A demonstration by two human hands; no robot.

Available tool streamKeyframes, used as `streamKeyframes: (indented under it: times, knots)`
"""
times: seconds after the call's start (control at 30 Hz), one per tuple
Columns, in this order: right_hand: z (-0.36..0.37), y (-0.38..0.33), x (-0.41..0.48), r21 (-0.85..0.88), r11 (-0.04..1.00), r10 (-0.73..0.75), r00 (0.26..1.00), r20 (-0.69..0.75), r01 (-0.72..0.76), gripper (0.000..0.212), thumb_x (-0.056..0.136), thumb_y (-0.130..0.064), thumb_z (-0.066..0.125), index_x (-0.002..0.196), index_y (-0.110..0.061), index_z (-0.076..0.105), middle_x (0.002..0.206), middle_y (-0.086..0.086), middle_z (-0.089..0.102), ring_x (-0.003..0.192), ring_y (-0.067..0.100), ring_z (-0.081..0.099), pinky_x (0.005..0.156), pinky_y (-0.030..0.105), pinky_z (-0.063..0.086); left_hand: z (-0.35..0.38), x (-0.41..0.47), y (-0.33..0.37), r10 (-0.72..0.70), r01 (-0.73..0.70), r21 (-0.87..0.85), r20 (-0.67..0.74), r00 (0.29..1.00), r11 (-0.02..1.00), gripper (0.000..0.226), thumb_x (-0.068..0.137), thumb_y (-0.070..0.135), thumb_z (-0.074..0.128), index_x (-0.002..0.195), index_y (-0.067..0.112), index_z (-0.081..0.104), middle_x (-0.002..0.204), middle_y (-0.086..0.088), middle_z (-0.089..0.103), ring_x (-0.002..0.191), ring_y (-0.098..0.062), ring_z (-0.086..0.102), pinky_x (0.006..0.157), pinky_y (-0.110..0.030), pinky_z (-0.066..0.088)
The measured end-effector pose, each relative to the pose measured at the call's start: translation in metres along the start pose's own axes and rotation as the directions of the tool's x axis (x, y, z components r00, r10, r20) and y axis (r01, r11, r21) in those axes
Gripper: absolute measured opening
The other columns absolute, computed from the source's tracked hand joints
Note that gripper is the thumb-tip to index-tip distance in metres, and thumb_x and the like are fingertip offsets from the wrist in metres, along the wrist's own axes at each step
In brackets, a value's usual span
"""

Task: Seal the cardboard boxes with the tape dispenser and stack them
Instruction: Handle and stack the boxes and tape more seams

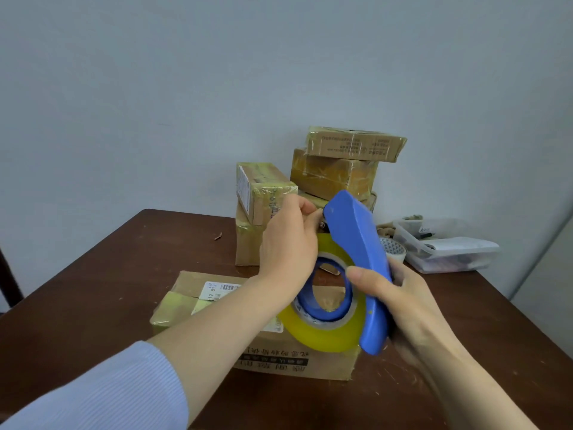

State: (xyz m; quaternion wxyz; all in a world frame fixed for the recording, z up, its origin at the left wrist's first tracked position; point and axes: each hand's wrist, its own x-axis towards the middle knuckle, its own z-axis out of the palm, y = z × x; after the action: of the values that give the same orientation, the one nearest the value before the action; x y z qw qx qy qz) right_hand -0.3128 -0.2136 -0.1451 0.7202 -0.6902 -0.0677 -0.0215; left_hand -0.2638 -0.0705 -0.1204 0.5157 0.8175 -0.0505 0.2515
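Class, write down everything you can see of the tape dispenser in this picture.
The tape dispenser is blue plastic, with a long curved body and a round hub carrying a roll of yellowish clear tape. It is held up, tilted, above a cardboard box. The right hand grips its lower end; the left hand pinches at its top end.

Bright blue tape dispenser (356, 243), and the tape roll (322, 335) on it glows a see-through yellow round a blue core. Brown box (335, 364) below, black print on its side, white barcode label (217, 288) on top. Dark reddish-brown tabletop (93, 290). Pale blue sleeve (108, 392), finely striped. Behind, stacked boxes (335, 175), brown under yellowish tape. Pale grey wall (186, 88).
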Motion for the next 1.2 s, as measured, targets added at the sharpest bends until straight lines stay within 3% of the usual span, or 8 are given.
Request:
streamKeyframes:
  times: [0.1, 0.23, 0.37, 0.53, 0.83, 0.9, 1.0, 1.2]
  knots:
    - [-0.002, 0.002, 0.003, 0.180, 0.982, 0.062, 0.998, -0.021, -0.058, 0.083, 0.024, -0.049, 0.091, 0.095, -0.009, 0.072, 0.088, 0.020, 0.068, 0.072, 0.029, 0.064, 0.067, 0.042, 0.054, 0.001, -0.002, -0.002, 0.021, -0.026, -0.096, -0.054, 0.998, 0.995, 0.010, 0.095, 0.032, 0.055, 0.090, 0.025, 0.049, 0.083, 0.007, 0.064, 0.083, -0.017, 0.063, 0.075, -0.043, 0.051]
    - [-0.001, -0.001, 0.006, 0.347, 0.930, 0.128, 0.992, -0.001, -0.119, 0.076, 0.021, -0.047, 0.091, 0.088, -0.014, 0.077, 0.092, 0.016, 0.072, 0.073, 0.026, 0.068, 0.068, 0.039, 0.057, 0.002, -0.002, -0.004, 0.040, -0.052, -0.125, -0.098, 0.994, 0.991, 0.009, 0.094, 0.029, 0.058, 0.089, 0.024, 0.052, 0.078, 0.011, 0.062, 0.080, -0.013, 0.063, 0.074, -0.041, 0.052]
    - [0.001, -0.005, 0.009, 0.386, 0.908, 0.182, 0.983, -0.017, -0.161, 0.073, 0.024, -0.043, 0.092, 0.088, -0.013, 0.077, 0.101, 0.018, 0.070, 0.080, 0.029, 0.065, 0.079, 0.045, 0.055, 0.002, -0.002, -0.005, 0.045, -0.059, -0.121, -0.117, 0.992, 0.991, 0.009, 0.094, 0.029, 0.057, 0.091, 0.021, 0.055, 0.078, 0.009, 0.064, 0.080, -0.014, 0.063, 0.073, -0.041, 0.052]
    - [0.005, -0.013, 0.009, 0.416, 0.889, 0.213, 0.977, -0.009, -0.190, 0.039, 0.053, -0.025, 0.084, 0.089, -0.010, 0.076, 0.097, 0.019, 0.070, 0.075, 0.029, 0.064, 0.076, 0.041, 0.054, 0.000, -0.004, -0.008, 0.143, -0.166, -0.126, -0.174, 0.974, 0.978, 0.008, 0.094, 0.026, 0.058, 0.089, 0.019, 0.057, 0.076, 0.007, 0.066, 0.074, -0.015, 0.063, 0.069, -0.040, 0.051]
    - [0.015, -0.019, 0.010, 0.459, 0.864, 0.237, 0.971, -0.013, -0.205, 0.056, 0.043, -0.030, 0.083, 0.093, -0.006, 0.075, 0.099, 0.021, 0.068, 0.079, 0.031, 0.062, 0.083, 0.045, 0.052, -0.006, -0.001, -0.018, 0.454, -0.455, 0.063, -0.273, 0.848, 0.888, 0.013, 0.093, 0.034, 0.053, 0.090, 0.023, 0.059, 0.069, 0.002, 0.066, 0.061, -0.017, 0.062, 0.054, -0.040, 0.049]
    - [0.017, -0.022, 0.009, 0.465, 0.859, 0.238, 0.971, 0.005, -0.213, 0.049, 0.048, -0.026, 0.084, 0.092, -0.006, 0.075, 0.094, 0.019, 0.069, 0.073, 0.028, 0.063, 0.076, 0.040, 0.054, -0.010, 0.000, -0.016, 0.498, -0.481, 0.134, -0.287, 0.818, 0.867, 0.012, 0.094, 0.034, 0.051, 0.089, 0.025, 0.056, 0.070, 0.003, 0.064, 0.059, -0.015, 0.059, 0.051, -0.038, 0.048]
    - [0.020, -0.027, 0.004, 0.508, 0.831, 0.244, 0.969, 0.034, -0.227, 0.032, 0.053, -0.024, 0.078, 0.081, -0.007, 0.076, 0.081, 0.015, 0.070, 0.061, 0.025, 0.064, 0.062, 0.032, 0.056, -0.014, 0.001, -0.009, 0.440, -0.418, 0.138, -0.297, 0.847, 0.898, 0.012, 0.091, 0.024, 0.061, 0.083, 0.016, 0.061, 0.089, 0.010, 0.051, 0.068, -0.014, 0.056, 0.059, -0.031, 0.046]
    - [0.023, -0.030, 0.003, 0.523, 0.821, 0.256, 0.966, 0.020, -0.229, 0.039, 0.057, -0.026, 0.072, 0.091, -0.005, 0.071, 0.075, 0.013, 0.070, 0.054, 0.022, 0.064, 0.055, 0.030, 0.056, -0.015, -0.008, -0.006, 0.212, -0.249, -0.149, -0.231, 0.950, 0.957, 0.010, 0.088, 0.018, 0.067, 0.078, 0.018, 0.064, 0.071, 0.007, 0.063, 0.068, -0.012, 0.058, 0.064, -0.031, 0.050]
